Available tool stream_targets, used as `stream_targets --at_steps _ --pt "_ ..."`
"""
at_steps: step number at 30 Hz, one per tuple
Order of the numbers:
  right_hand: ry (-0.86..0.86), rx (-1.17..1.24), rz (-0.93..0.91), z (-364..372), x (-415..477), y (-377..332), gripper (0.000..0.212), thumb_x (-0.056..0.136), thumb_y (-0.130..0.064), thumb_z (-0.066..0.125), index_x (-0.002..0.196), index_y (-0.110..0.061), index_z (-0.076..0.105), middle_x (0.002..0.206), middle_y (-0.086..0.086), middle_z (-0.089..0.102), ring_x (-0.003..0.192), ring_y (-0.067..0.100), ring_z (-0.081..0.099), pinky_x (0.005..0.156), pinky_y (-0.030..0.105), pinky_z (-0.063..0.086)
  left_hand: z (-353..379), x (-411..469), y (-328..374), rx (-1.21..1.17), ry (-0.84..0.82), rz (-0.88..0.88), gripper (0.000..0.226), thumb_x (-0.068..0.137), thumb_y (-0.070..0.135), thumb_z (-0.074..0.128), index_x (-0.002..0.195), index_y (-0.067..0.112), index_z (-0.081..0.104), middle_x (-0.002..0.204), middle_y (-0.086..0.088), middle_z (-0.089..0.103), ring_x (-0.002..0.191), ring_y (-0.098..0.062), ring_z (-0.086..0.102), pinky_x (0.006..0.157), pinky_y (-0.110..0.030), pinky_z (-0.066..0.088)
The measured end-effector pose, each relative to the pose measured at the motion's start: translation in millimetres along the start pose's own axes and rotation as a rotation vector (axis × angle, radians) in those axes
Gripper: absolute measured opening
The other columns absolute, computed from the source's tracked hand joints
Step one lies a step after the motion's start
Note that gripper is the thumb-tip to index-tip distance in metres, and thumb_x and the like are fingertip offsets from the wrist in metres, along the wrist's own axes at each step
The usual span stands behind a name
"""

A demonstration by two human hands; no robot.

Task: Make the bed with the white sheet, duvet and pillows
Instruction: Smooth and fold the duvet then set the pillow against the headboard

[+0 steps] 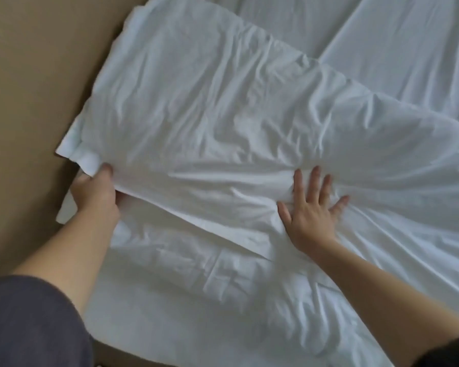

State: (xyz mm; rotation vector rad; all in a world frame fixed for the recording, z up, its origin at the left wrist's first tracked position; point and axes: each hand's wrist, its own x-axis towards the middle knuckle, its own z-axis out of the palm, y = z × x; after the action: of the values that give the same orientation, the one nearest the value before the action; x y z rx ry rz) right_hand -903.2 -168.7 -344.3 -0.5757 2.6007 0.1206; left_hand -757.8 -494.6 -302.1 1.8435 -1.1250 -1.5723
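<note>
Bed point(382, 35): covered in a smooth white sheet point(414, 56), visible from 12 to 2 o'clock. Tan floor point(32, 75) fills 8 to 11 o'clock.
Duvet point(210, 115): white, heavily wrinkled, lies across the centre, its corner overhanging the bed edge at 9 o'clock; a folded flap runs from that corner toward centre.
Left hand point(94, 194), 9 o'clock: closed, pinching the duvet's corner edge.
Right hand point(312, 207), just past centre toward 4 o'clock: open, fingers spread, palm pressed flat on the duvet.
</note>
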Motion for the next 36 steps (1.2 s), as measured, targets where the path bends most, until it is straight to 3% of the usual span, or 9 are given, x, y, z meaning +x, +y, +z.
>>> stream_targets --at_steps 3,6,10,13,16,20,23,29,36 --pt "-0.01 0.024 -0.022 -14 -8 2 0.082 0.083 -0.068 0.006 0.154 -0.032 -0.013 0.16 0.006 -0.025 0.148 0.031 -0.018 0.113 0.068 -0.003 -14 -5 0 0.287 0.064 0.109 0.025 0.086 0.015 0.055 0.109 0.018 0.063 0.104 -0.005 0.067 0.095 -0.029 0.066 0.081 -0.047 0.057" --pt "0.043 0.109 -0.049 -37 -13 -10 0.077 0.088 -0.065 0.014 0.155 -0.032 -0.007 0.161 0.004 -0.024 0.148 0.028 -0.02 0.115 0.066 -0.003 -16 -24 11 0.685 0.148 0.528 0.031 0.08 0.019 0.053 0.106 0.005 0.05 0.117 -0.025 0.055 0.113 -0.043 0.052 0.095 -0.052 0.044" --pt "0.231 0.161 -0.157 -69 17 -57 0.07 0.094 -0.057 0.021 0.156 -0.032 0.001 0.163 0.003 -0.017 0.148 0.027 -0.02 0.114 0.064 -0.011 50 -77 41 0.964 -0.188 1.189 0.059 0.092 0.022 0.046 0.148 0.01 0.029 0.159 -0.016 0.017 0.148 -0.032 0.01 0.117 -0.052 0.005" --pt "0.287 0.106 -0.234 -78 52 -79 0.063 0.099 -0.052 0.024 0.155 -0.036 0.003 0.163 -0.002 -0.013 0.149 0.028 -0.017 0.113 0.066 -0.01 127 -71 43 1.312 -0.404 1.406 0.059 0.099 0.036 0.033 0.154 0.024 0.017 0.163 -0.006 0.002 0.149 -0.028 -0.003 0.116 -0.06 -0.001" --pt "0.286 0.048 -0.135 -50 66 -42 0.063 0.097 -0.054 0.022 0.154 -0.04 0.0 0.163 -0.003 -0.014 0.15 0.025 -0.015 0.113 0.066 -0.01 133 -18 8 1.6 -0.385 1.301 0.063 0.098 0.053 0.023 0.155 0.029 0.008 0.163 0.0 -0.003 0.149 -0.028 -0.004 0.117 -0.057 -0.003" --pt "0.247 -0.037 0.144 -2 32 80 0.068 0.093 -0.056 0.016 0.156 -0.035 0.003 0.164 -0.001 -0.01 0.151 0.025 -0.008 0.114 0.066 -0.002 84 11 -32 1.644 -0.185 1.164 0.071 0.098 0.054 0.02 0.155 0.014 0.006 0.162 -0.013 0.0 0.148 -0.035 -0.002 0.119 -0.053 -0.004" --pt "0.186 -0.062 0.211 -5 16 117 0.069 0.092 -0.058 0.012 0.156 -0.034 0.003 0.164 0.001 -0.009 0.15 0.029 -0.007 0.114 0.066 -0.002 106 -26 -35 1.617 -0.184 1.007 0.072 0.098 0.051 0.022 0.155 0.01 0.002 0.161 -0.019 -0.003 0.147 -0.039 -0.004 0.116 -0.06 -0.004" --pt "0.26 0.055 0.031 -21 17 96 0.064 0.097 -0.058 0.022 0.154 -0.04 0.001 0.164 -0.004 -0.013 0.15 0.026 -0.014 0.115 0.062 -0.01 189 -150 -77 1.436 -0.557 1.304 0.069 0.098 0.051 0.028 0.155 0.022 0.004 0.162 -0.009 -0.007 0.149 -0.031 -0.006 0.116 -0.06 -0.002" --pt "0.234 -0.015 0.03 12 -23 203 0.064 0.098 -0.054 0.023 0.155 -0.037 -0.001 0.163 -0.003 -0.014 0.15 0.022 -0.014 0.116 0.057 -0.013 195 -229 -167 1.581 -0.547 1.263 0.077 0.096 0.06 0.022 0.155 0.018 -0.005 0.16 -0.015 -0.016 0.147 -0.037 -0.013 0.114 -0.063 -0.005"
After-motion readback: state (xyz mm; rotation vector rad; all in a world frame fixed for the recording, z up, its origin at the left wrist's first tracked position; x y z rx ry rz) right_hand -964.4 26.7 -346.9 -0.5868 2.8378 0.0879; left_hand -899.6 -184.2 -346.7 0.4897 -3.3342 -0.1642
